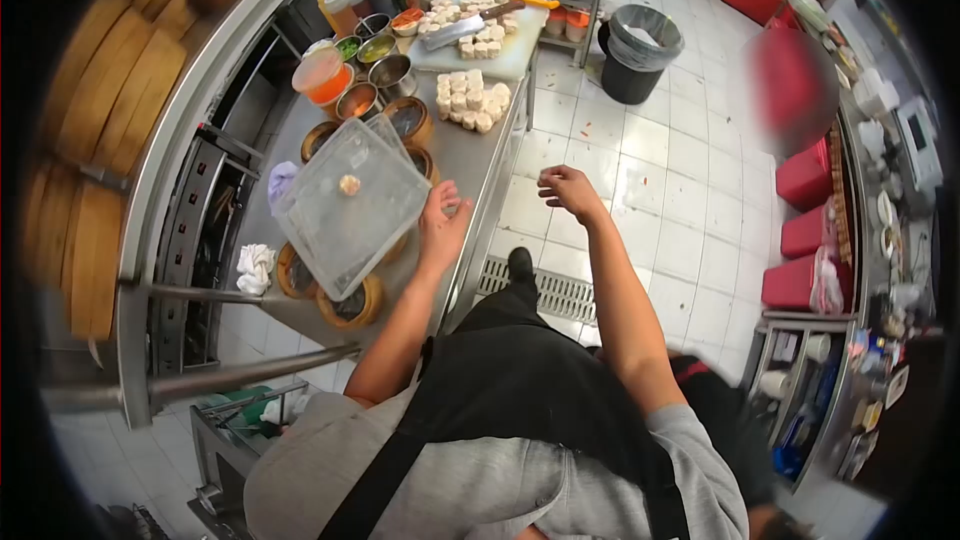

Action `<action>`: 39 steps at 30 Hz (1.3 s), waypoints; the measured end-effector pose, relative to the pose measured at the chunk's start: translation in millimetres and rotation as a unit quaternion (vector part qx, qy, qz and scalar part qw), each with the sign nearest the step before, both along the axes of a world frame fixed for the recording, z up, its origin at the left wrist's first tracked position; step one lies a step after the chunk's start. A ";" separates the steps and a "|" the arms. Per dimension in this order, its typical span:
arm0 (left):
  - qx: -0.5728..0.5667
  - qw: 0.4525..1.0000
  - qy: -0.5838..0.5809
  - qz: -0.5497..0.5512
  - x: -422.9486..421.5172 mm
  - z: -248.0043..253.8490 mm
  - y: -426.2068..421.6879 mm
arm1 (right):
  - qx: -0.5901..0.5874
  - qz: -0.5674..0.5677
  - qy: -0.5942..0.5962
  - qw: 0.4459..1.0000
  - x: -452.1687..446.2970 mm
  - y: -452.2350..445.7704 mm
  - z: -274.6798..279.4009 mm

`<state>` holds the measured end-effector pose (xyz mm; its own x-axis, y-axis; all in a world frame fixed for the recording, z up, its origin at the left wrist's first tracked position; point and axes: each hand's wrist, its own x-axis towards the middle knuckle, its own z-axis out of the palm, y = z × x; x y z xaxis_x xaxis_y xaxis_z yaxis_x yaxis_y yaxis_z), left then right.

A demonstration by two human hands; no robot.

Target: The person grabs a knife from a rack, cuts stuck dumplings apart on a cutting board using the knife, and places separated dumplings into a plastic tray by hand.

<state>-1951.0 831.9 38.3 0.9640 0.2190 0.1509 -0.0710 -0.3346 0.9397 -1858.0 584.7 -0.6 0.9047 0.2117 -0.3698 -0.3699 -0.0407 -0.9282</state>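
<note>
Left hand [442, 228] and right hand [568, 190] are both bare and well apart. The left one is at the right-hand edge of a clear plastic tray [340, 225], its fingers spread a little; I cannot tell whether they grip the edge or only rest against it. The right hand is out over the tiled floor [650, 190], well clear of the tray, with its fingers loosely bent and nothing visible in them.

The tray lies to the left of both hands, slanted above several round bamboo steamers [349, 309] and partly hiding them. A small pale round piece [349, 185] shows at it, though whether it is on top or underneath is hard to say. Another clear edge pokes out behind the tray's upper side.

Beyond the left hand, pale chunks [470, 100] sit grouped on the metal counter [473, 152], just beside a white cutting board [512, 52]. More chunks lie on the board, with a cleaver [453, 34] among them. Left of the board stand metal pots [394, 77] and a plastic tub [322, 77] with something orange inside.
</note>
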 end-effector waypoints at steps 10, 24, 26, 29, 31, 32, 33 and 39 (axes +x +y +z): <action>0.224 0.962 0.112 0.111 207.6 -2.1 -0.4 | -0.227 0.082 -0.234 0.942 177.6 0.7 37.4; 0.343 0.874 0.258 0.226 260.2 -1.4 -31.5 | -0.256 0.306 -0.634 0.662 380.8 71.7 28.4; 0.353 0.861 0.276 0.242 264.3 3.6 -31.6 | -0.221 0.342 -0.620 0.671 398.6 74.7 29.3; 0.335 0.869 0.252 0.261 262.2 1.2 -34.1 | -0.155 0.414 -0.575 0.688 428.3 70.1 30.3; 0.311 0.875 0.230 0.292 258.1 -3.6 -32.4 | -0.121 0.344 -0.632 0.683 451.9 64.5 46.4; 0.265 0.889 0.208 0.311 257.2 -2.4 -29.7 | -0.127 0.326 -0.645 0.679 464.0 62.6 59.9; 0.259 0.883 0.218 0.324 256.2 -2.0 -26.8 | -0.170 0.340 -0.641 0.667 479.4 61.4 59.6; -0.083 0.908 0.111 0.397 249.3 40.1 -43.2 | -0.256 0.443 -0.635 0.579 534.9 83.0 30.1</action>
<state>-1701.8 788.6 78.4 0.4959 0.8592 -0.1261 0.3264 -0.0498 0.9439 -1323.1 667.7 29.5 0.1361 0.9575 0.2544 0.9737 -0.0819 -0.2127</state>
